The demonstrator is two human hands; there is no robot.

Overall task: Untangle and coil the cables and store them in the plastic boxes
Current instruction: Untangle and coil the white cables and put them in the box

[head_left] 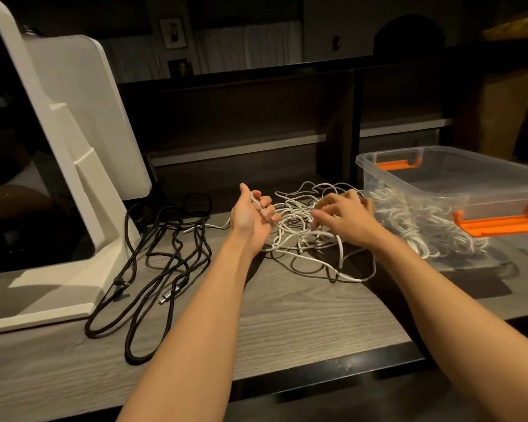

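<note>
Head cam view, looking down at a grey wood-grain worktop [287, 315]. Smack in the middle there's a messy tangle of white cables [299, 226] lying loose on the surface. The left hand [252, 219] is palm-up at the left edge of the pile, its fingers [265, 205] curled round a white strand that runs across the palm and trails back down into the heap. The right hand [345, 217] is palm-down on top of the tangle, fingers spread apart and hooked a bit, tips in among the loops; can't tell whether it's really pinching a strand.

Just right of the tangle sits a clear plastic box [457, 184] with orange latches [497, 225], lid off, and there's a heap of coiled white cable [415, 220] already inside. Left of the hands, a bunch of black cables [162, 263] sprawls in long loops, well apart from the box, right next to the base of a big white stand [73, 166].
</note>
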